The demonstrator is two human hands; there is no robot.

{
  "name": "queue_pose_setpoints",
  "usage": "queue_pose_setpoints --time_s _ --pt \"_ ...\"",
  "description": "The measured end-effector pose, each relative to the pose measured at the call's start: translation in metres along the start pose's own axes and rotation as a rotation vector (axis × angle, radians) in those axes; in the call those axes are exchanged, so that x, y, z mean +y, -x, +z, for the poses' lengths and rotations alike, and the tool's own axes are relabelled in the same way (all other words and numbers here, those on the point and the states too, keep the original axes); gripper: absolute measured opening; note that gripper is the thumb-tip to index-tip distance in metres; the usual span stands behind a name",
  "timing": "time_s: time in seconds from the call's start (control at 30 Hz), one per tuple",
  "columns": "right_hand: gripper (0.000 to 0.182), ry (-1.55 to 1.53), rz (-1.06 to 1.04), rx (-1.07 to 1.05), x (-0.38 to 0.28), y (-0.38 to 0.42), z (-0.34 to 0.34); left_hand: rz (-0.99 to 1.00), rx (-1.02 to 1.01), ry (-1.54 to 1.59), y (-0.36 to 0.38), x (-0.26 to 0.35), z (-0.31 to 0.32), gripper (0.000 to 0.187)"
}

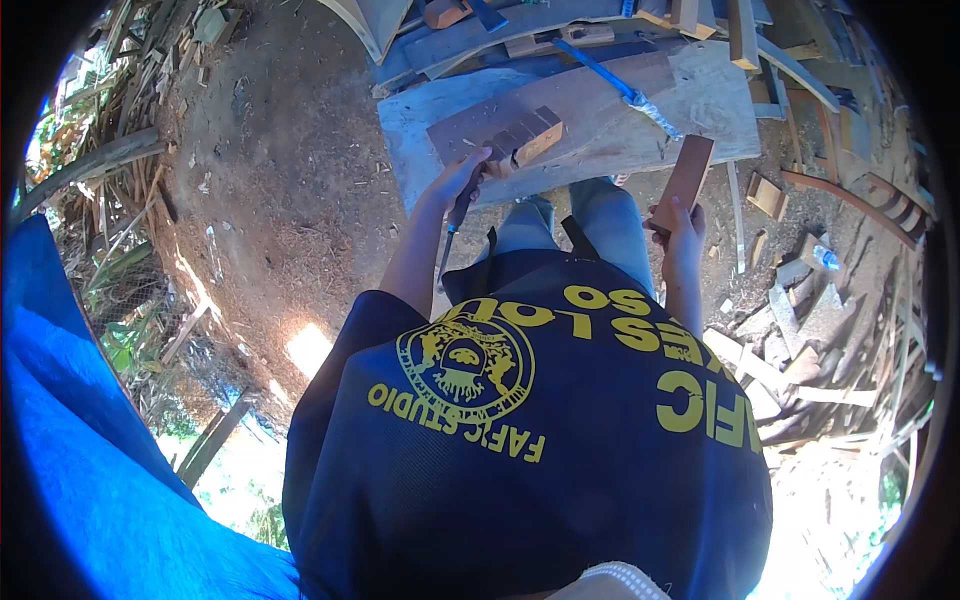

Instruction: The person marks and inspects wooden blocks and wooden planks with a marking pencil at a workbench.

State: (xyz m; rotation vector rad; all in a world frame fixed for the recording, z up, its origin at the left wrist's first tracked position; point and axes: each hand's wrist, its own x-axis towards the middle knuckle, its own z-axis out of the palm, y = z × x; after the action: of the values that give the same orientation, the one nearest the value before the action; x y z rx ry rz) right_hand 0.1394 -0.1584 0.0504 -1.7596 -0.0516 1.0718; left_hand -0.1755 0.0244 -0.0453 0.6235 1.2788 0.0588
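My left hand [466, 178] is closed around the dark handle of a tool [459, 208] with a thin metal shaft, which points back toward my body. Just beyond that hand, a notched wooden block [535, 137] rests on the bench board [410, 120]. Over by my right leg, my right hand [682, 226] grips a flat, reddish-brown wooden block [686, 172] by its lower end. The block's far end stands up near the front edge of the bench.
A blue rod [598, 68] with a wrapped end lies across the bench. Wood pieces [742, 35] crowd its back right. Offcuts [790, 320] litter the ground at right, near a small wood block [767, 196]. A blue sheet [70, 430] hangs at lower left.
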Motion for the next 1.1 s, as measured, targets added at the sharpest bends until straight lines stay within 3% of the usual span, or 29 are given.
queue_pose_setpoints --time_s 0.17,0.23,0.37,0.43,0.47,0.53,0.77,0.83,0.97,1.03,1.07,1.1 --pt "0.03 0.033 -0.004 0.013 0.0 -0.001 -0.004 0.087 0.0 0.114 -0.006 -0.011 -0.001 0.048" --pt "0.029 0.025 -0.006 0.014 0.001 -0.001 -0.005 0.106 0.175 -0.121 -0.017 -0.016 -0.007 0.048" --pt "0.031 0.003 0.007 0.008 0.0 -0.002 -0.004 0.148 0.12 -0.295 -0.023 -0.025 -0.016 0.057" --pt "0.03 0.005 0.005 0.001 0.0 -0.003 -0.003 0.455 0.343 -0.562 -0.017 -0.03 -0.011 0.066" --pt "0.03 0.006 0.002 -0.005 0.0 -0.003 -0.004 0.455 0.344 -0.559 -0.016 -0.029 -0.011 0.066" --pt "0.03 0.014 -0.001 -0.008 0.001 -0.003 -0.004 0.491 0.398 -0.922 -0.012 -0.024 -0.011 0.072" --pt "0.03 0.017 -0.004 0.01 0.002 0.0 -0.007 0.559 0.619 -0.882 -0.009 -0.038 0.006 0.064" --pt "0.03 0.019 -0.013 0.009 0.002 0.001 -0.01 0.758 0.639 -1.115 0.008 -0.035 0.027 0.062" --pt "0.029 0.023 -0.002 0.018 0.003 0.002 -0.011 0.682 0.469 -1.075 0.02 -0.017 0.065 0.059" --pt "0.029 0.037 -0.004 0.005 0.002 0.004 -0.011 0.561 0.759 -1.116 0.007 -0.007 0.068 0.052" --pt "0.029 0.041 -0.003 0.0 0.001 0.006 -0.011 0.564 0.761 -1.106 0.002 -0.002 0.062 0.052" --pt "0.029 0.049 -0.011 0.0 0.002 0.007 -0.012 0.41 0.752 -1.09 -0.006 -0.001 0.049 0.058"
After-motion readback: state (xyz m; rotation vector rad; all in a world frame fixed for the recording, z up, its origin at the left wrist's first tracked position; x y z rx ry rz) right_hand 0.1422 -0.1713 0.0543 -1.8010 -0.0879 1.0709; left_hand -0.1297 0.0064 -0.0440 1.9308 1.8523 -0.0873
